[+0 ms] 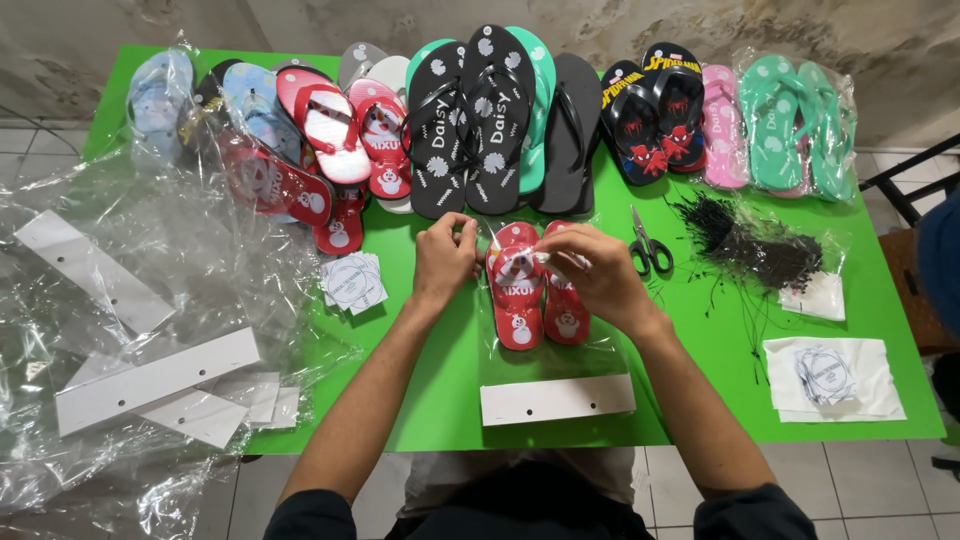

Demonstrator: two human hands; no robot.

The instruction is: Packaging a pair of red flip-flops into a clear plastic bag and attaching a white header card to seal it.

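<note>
Two hands on red sandals | scissors beside | sandal rows behind

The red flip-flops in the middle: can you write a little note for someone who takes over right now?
Left hand: fingers pinched at the top edge of the clear bag, beside the red flip-flops.
Right hand: fingers pinching something small and white over the pair's straps.
The pair lies on the green table, inside the bag, white header card at its near end.
Scissors and black ties lie to the right.
Done: pair bagged.
Left: other flip-flops at the back lie unbagged.
</note>
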